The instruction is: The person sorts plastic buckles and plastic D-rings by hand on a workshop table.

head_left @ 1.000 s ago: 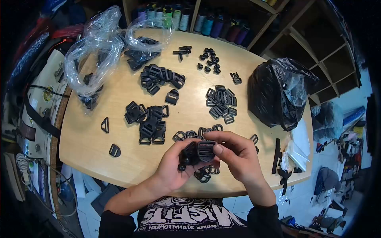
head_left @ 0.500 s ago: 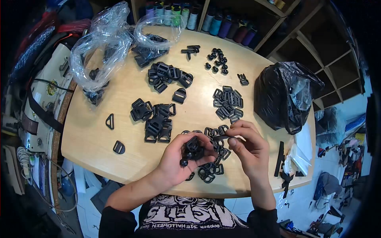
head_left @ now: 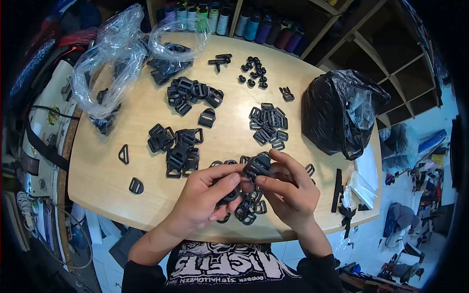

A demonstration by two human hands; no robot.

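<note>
L hand [head_left: 207,195] is curled round some small blk pcs [head_left: 228,195], thumb & index closed toward a blk buckle [head_left: 256,166]. Can't tell how many pcs it has, or whether its fingertips actually touch the buckle. R hand [head_left: 293,195] has its fingers clamped on that buckle, thumb at the near side, index at the far side.

Landmark = blk bag [head_left: 322,112] on the desk [head_left: 107,205]. Buckle is up off the desk, left of the bag & nearer the person, over a ring pile [head_left: 245,215] that the hands partly hide. Slider pile [head_left: 268,117] is just left of the bag; prong clip [head_left: 287,95] also left, a bit farther from the person, w/ the knobs [head_left: 250,83] beyond it. Buckle pile [head_left: 177,155] lies well left of the bag; a lone half-round pc [head_left: 136,185] is farther left, nearer the person.

Step in hand, I'd judge: handling one buckle btwn the hands w/ the other pcs kept in L palm. Next move calls for a firm R pinch on the buckle, L fingers curled enough that nothing drops, & a bit of clearance over the rings so loose pcs don't get knocked or mixed in.
</note>
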